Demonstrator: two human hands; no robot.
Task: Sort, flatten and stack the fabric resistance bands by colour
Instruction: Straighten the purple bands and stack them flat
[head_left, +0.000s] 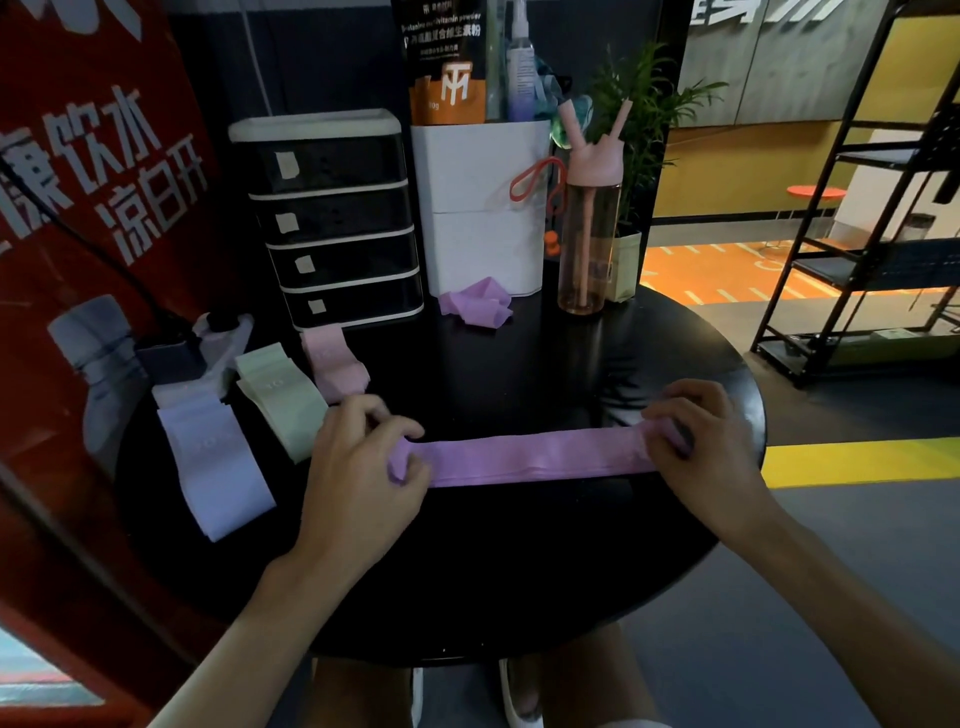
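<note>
A purple fabric band (535, 457) lies stretched flat across the round black table (519, 571). My left hand (358, 467) pinches its left end and my right hand (706, 441) grips its right end. On the table's left side lie a lavender stack (213, 462), a pale green stack (283, 400) and a pink stack (335, 364), side by side. A crumpled purple band (475, 304) sits at the back of the table, in front of the white box.
A black drawer unit (332, 218) and a white box (483, 208) stand at the back. A pink-lidded bottle (589, 234) and a potted plant (639, 156) stand back right. A power strip (208, 343) lies back left. A red banner rises at left.
</note>
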